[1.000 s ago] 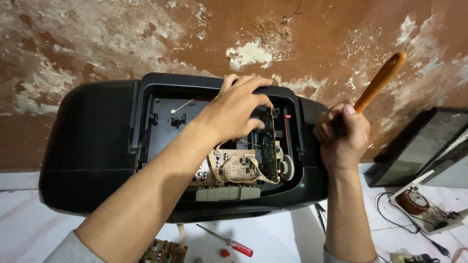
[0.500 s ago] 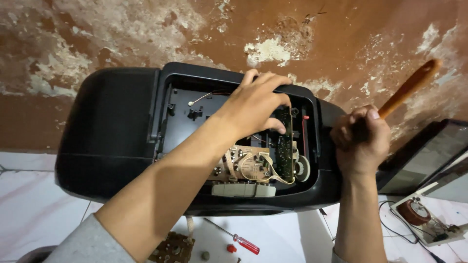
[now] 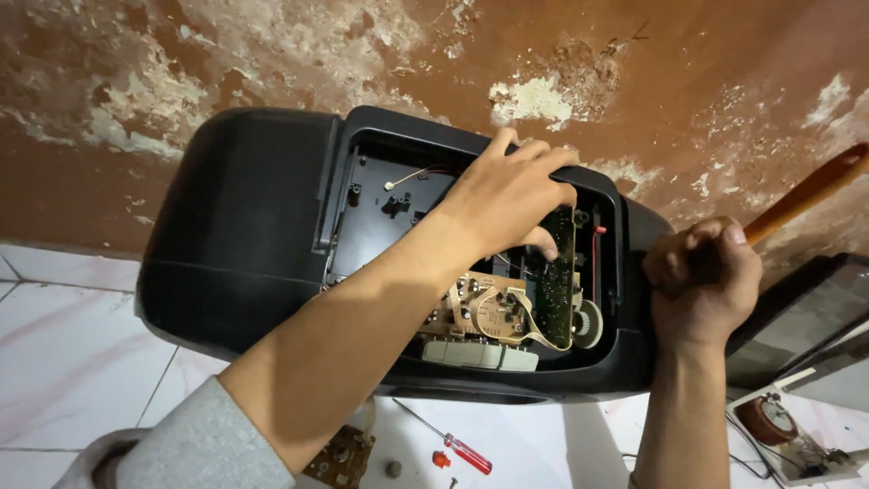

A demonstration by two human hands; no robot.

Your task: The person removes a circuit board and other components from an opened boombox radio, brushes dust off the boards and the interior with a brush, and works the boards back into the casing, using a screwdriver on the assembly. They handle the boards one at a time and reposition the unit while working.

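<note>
**Both hands at the opened black casing**

I see my left hand [image 3: 507, 199] reaching into the open bay of the large black plastic casing [image 3: 244, 235], which stands on a white tiled floor [image 3: 63, 362] against a peeling reddish-brown wall [image 3: 272, 54]. The left fingers [image 3: 543, 243] are curled loosely, not fully closed, their tips resting on the upper edge of a green upright circuit board [image 3: 557, 285] inside the bay; the thumb lies along the casing's top rim. I cannot tell whether they actually pinch the board or only press against it.

Just below that board sits a tan circuit board [image 3: 475, 308] with a pale ribbon cable looping across it, and a row of grey push buttons [image 3: 480, 353] lines the bay's lower edge.

My right hand [image 3: 706, 276] is clenched in a tight fist around the lower end of an orange-brown wooden handle [image 3: 806, 195], which angles up and to the right. The fist rests against the casing's right end. The tool's working end is hidden by the hand.

On the floor below the casing lie a small red-handled screwdriver [image 3: 453, 442] and another loose brown circuit board [image 3: 339, 457]. At the right edge there is a dark framed glass panel [image 3: 806, 317].
</note>
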